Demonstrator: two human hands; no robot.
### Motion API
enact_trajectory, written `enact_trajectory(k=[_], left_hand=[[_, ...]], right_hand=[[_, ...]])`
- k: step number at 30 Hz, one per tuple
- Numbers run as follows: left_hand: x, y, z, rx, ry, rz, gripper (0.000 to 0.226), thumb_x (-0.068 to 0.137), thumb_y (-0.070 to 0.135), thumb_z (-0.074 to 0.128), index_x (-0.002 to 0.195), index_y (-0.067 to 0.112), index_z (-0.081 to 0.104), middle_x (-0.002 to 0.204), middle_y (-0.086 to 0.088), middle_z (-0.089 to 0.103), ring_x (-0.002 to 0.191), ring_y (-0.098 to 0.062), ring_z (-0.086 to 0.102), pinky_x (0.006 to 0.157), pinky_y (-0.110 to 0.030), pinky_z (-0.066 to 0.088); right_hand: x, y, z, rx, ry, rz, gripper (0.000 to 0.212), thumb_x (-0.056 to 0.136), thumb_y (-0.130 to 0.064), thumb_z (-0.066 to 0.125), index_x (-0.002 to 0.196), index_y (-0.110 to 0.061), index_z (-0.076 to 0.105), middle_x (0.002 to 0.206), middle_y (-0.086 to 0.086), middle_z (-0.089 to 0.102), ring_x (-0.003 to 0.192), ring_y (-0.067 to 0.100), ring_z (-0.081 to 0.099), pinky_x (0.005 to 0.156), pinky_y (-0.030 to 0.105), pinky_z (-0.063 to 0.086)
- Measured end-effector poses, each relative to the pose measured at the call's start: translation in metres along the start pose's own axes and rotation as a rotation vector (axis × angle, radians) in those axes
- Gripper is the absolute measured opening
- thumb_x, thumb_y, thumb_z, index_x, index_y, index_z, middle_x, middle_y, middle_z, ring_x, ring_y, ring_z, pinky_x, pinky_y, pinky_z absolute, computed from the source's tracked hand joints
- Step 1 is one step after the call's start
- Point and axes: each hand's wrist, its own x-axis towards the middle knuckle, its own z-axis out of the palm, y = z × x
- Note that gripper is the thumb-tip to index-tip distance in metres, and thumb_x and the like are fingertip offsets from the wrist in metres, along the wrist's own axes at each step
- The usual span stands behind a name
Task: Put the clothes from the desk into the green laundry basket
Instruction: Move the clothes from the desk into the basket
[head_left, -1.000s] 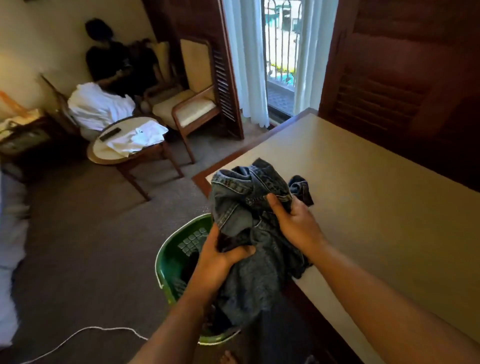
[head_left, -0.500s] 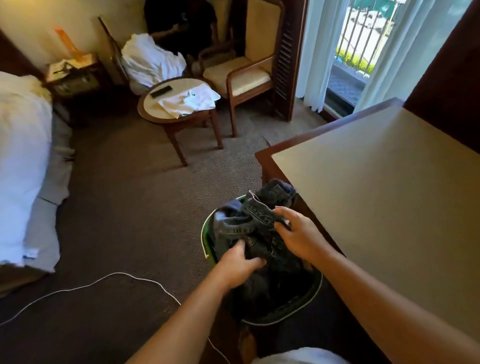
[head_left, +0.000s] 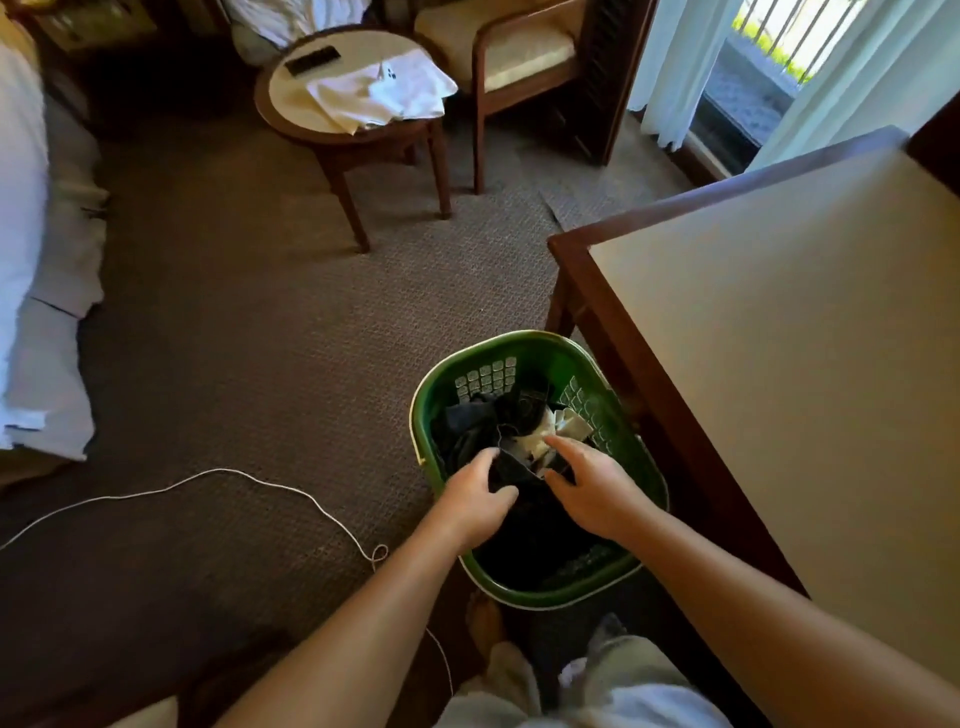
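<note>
The dark clothes (head_left: 483, 421) lie heaped in the green laundry basket (head_left: 524, 340) on the carpet (head_left: 260, 364) beside the tabletop (head_left: 779, 338), the left hand (head_left: 478, 501) and right hand (head_left: 589, 491) hover just over them, fingers (head_left: 563, 448) loose, apart, gripping nothing, and with no garment visible up there the job looks nearly done.

Daylight comes in through the white sheer curtains (head_left: 670, 67) at the upper right, where the view is washed out. It falls softly on the pale beige top of the wooden desk (head_left: 779, 389). The brown woven carpet (head_left: 260, 364) and the inside of the green plastic laundry basket (head_left: 540, 358) are dim. The round wooden side table (head_left: 358, 47) casts a soft shadow below. Straight edges bend near the borders.
</note>
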Motion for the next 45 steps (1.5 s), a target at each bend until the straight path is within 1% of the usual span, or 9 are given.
enact_trajectory(k=[6,10,15,22,29,32,35,40,45], left_hand=[[0.087,-0.031,0.03,0.238,0.201,0.049,0.078,0.094,0.031,0.07,0.16,0.02,0.029,0.165,-0.011,0.025,0.155,-0.031,0.021,0.125,-0.044,0.027],[0.168,-0.074,0.057,0.613,0.127,0.0,0.139,0.073,0.046,0.089,0.162,0.028,-0.017,0.165,-0.018,-0.031,0.151,-0.045,-0.029,0.125,-0.06,0.002],[0.256,-0.14,0.102,0.655,-0.124,-0.193,0.15,0.068,0.059,0.087,0.154,0.036,-0.034,0.158,-0.014,-0.046,0.147,-0.045,-0.036,0.122,-0.067,-0.006],[0.327,-0.213,0.169,0.72,0.023,-0.326,0.11,0.095,0.05,0.058,0.156,0.03,-0.031,0.169,-0.019,-0.014,0.156,-0.044,-0.004,0.122,-0.063,-0.002],[0.358,-0.22,0.171,0.73,-0.086,-0.369,0.139,0.08,0.053,0.078,0.15,0.032,-0.04,0.167,-0.018,-0.024,0.155,-0.044,-0.01,0.123,-0.063,-0.004],[0.343,-0.214,0.163,0.726,-0.071,-0.354,0.143,0.075,0.057,0.08,0.152,0.032,-0.037,0.169,-0.018,-0.019,0.156,-0.041,-0.005,0.123,-0.06,0.001],[0.311,-0.205,0.165,0.671,0.084,-0.262,0.12,0.087,0.056,0.065,0.156,0.032,-0.031,0.17,-0.019,-0.011,0.156,-0.042,-0.003,0.125,-0.059,0.005],[0.244,-0.182,0.194,0.423,0.154,-0.344,0.121,0.085,0.047,0.072,0.162,0.025,-0.019,0.167,-0.022,-0.024,0.151,-0.055,-0.013,0.124,-0.059,0.008],[0.228,-0.2,0.241,0.38,0.107,-0.414,0.122,0.091,0.052,0.066,0.157,0.014,-0.029,0.167,-0.023,-0.023,0.152,-0.055,-0.005,0.125,-0.055,0.009]], right_hand=[[0.093,0.03,0.042,-0.37,-0.209,-0.078,0.069,0.088,-0.044,0.068,0.147,-0.027,0.038,0.147,0.001,0.048,0.134,0.026,0.047,0.105,0.046,0.046],[0.183,0.066,0.078,-0.841,-0.317,-0.113,0.145,0.058,-0.071,0.082,0.16,-0.021,-0.008,0.169,0.007,-0.006,0.154,0.039,-0.003,0.12,0.064,0.017],[0.258,0.138,0.145,-0.937,-0.533,-0.03,0.172,0.037,-0.078,0.085,0.148,-0.031,-0.037,0.155,0.011,-0.045,0.14,0.052,-0.035,0.107,0.082,-0.001],[0.297,0.218,0.233,-0.852,-0.53,-0.072,0.176,0.034,-0.077,0.086,0.144,-0.03,-0.044,0.15,0.022,-0.047,0.142,0.06,-0.023,0.112,0.074,0.019],[0.316,0.233,0.241,-0.818,-0.516,-0.113,0.175,0.031,-0.078,0.087,0.145,-0.037,-0.04,0.16,0.021,-0.031,0.148,0.056,-0.001,0.102,0.059,0.044],[0.293,0.224,0.233,-0.846,-0.437,-0.104,0.17,0.034,-0.085,0.079,0.143,-0.038,-0.043,0.158,0.016,-0.038,0.148,0.052,-0.018,0.111,0.061,0.034],[0.251,0.222,0.224,-0.757,-0.315,-0.045,0.16,0.045,-0.086,0.075,0.148,-0.036,-0.036,0.161,0.009,-0.036,0.147,0.049,-0.024,0.118,0.068,0.012],[0.168,0.226,0.23,-0.485,-0.099,0.2,0.125,0.075,-0.076,0.064,0.156,-0.032,-0.02,0.167,0.002,-0.021,0.151,0.049,0.001,0.114,0.064,0.029],[0.167,0.236,0.247,-0.458,-0.188,0.202,0.127,0.078,-0.071,0.066,0.152,-0.034,-0.03,0.166,0.011,-0.022,0.149,0.052,-0.008,0.118,0.066,0.012]])
